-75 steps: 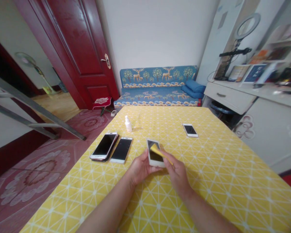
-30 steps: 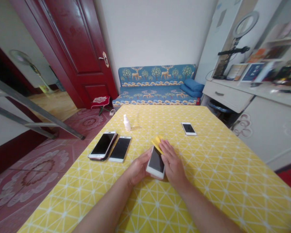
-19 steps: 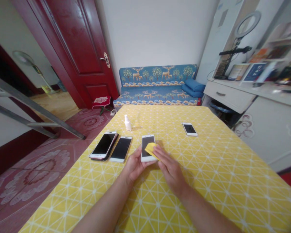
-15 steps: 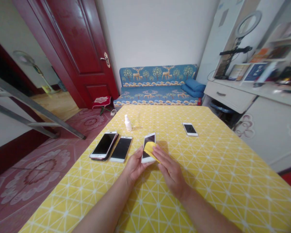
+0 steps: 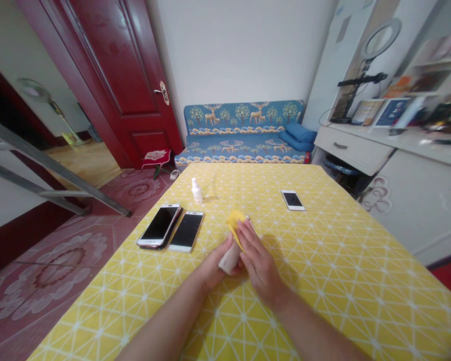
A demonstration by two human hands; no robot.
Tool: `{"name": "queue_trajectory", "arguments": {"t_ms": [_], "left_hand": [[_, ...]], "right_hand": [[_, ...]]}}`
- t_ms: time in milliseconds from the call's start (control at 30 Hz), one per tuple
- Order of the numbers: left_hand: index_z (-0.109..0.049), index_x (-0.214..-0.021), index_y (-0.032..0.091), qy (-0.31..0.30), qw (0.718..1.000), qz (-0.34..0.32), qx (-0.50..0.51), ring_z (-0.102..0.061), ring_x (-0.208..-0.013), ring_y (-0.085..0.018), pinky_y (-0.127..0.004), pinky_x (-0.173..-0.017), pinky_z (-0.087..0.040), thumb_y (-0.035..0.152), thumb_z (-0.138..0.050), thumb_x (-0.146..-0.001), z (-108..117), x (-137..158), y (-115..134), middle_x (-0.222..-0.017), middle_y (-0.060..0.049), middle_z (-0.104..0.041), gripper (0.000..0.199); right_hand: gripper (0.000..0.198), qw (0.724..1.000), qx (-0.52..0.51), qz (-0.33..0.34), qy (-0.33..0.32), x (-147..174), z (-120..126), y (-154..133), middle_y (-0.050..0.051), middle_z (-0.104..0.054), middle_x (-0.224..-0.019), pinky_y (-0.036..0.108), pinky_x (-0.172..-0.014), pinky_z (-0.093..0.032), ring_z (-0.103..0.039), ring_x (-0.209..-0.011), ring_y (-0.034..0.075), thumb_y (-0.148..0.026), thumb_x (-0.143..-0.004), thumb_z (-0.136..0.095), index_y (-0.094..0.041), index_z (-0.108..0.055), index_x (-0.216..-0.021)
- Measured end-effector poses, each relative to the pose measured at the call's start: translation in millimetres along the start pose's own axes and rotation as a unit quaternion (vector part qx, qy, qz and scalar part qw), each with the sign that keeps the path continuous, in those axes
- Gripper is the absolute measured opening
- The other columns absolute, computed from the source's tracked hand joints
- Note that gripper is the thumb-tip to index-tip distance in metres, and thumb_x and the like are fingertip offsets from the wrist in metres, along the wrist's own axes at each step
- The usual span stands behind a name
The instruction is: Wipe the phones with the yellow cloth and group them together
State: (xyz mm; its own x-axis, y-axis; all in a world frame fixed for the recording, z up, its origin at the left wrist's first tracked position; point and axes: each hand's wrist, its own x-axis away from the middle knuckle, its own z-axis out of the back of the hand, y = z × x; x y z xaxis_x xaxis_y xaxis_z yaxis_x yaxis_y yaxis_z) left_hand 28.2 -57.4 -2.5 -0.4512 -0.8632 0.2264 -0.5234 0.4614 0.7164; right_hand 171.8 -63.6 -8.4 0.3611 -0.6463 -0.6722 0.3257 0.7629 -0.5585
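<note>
Cloth [image 5: 234, 218], yellow and draped over the far part of a pale phone [image 5: 230, 260], shows at the lower centre of the frame, between two hands. The left hand [image 5: 212, 266] is curled around the phone's left side, holding it tilted above the patterned tablecloth [image 5: 244, 321]; the right hand [image 5: 261, 266], fingers together and nearly straight, holds the cloth against it. The step in hand looks like wiping; whether the upturned face is the back is hard to tell through blur and fingers. Another stroke would seem to call for a firm left grip and light, even pressure. Left of centre lie a large phone [image 5: 160, 225] and a thinner phone [image 5: 187, 231], below a white bottle [image 5: 197, 191]; a small phone [image 5: 292, 200] lies right of centre
</note>
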Motion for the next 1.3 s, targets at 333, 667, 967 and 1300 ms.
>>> {"name": "queue_trajectory", "arguments": {"t_ms": [333,667,967,1300], "left_hand": [[-0.063,-0.100,0.007,-0.048,0.997,0.055,0.026,-0.066,-0.066,-0.020,-0.031,-0.068,-0.050,0.033,-0.061,-0.081,0.4,2.4,-3.2,-0.081,-0.011,-0.070,0.032],[-0.049,-0.125,0.001,0.024,0.965,-0.018,0.260,-0.067,-0.093,-0.019,-0.029,-0.094,-0.044,0.018,-0.043,-0.085,5.2,-5.5,14.1,-0.100,-0.015,-0.071,0.044],[-0.047,-0.130,0.005,0.025,0.968,-0.053,0.246,-0.060,-0.111,-0.021,-0.031,-0.104,-0.038,0.057,-0.042,-0.085,22.9,-9.7,8.9,-0.112,-0.016,-0.067,0.069],[-0.063,-0.110,0.012,0.022,0.994,0.031,0.099,-0.066,-0.082,-0.018,-0.029,-0.079,-0.049,0.045,-0.048,-0.089,-6.3,-10.0,-1.6,-0.092,-0.009,-0.071,0.041]], "right_hand": [[0.050,0.993,0.035,-0.097,0.065,-0.7,3.6,16.3,0.001,-0.026,-0.154,0.050,-0.117,-0.024,-0.021,-0.143,0.021,-0.020,-0.098,-0.033,-0.028,-0.029,-0.146],[0.046,0.998,0.000,-0.055,-0.023,1.4,-5.9,12.4,0.004,-0.036,-0.150,0.046,-0.115,-0.027,-0.029,-0.140,0.020,-0.022,-0.097,-0.037,-0.025,-0.038,-0.143],[0.047,0.981,0.010,0.064,-0.183,-1.7,-6.2,-13.1,0.006,-0.043,-0.145,0.045,-0.114,-0.031,-0.031,-0.139,0.019,-0.019,-0.097,-0.038,-0.023,-0.036,-0.144],[0.050,0.993,0.096,-0.064,-0.013,-1.5,-6.9,20.9,0.007,-0.032,-0.151,0.053,-0.115,-0.026,-0.025,-0.141,0.023,-0.020,-0.096,-0.033,-0.023,-0.030,-0.146]]}}
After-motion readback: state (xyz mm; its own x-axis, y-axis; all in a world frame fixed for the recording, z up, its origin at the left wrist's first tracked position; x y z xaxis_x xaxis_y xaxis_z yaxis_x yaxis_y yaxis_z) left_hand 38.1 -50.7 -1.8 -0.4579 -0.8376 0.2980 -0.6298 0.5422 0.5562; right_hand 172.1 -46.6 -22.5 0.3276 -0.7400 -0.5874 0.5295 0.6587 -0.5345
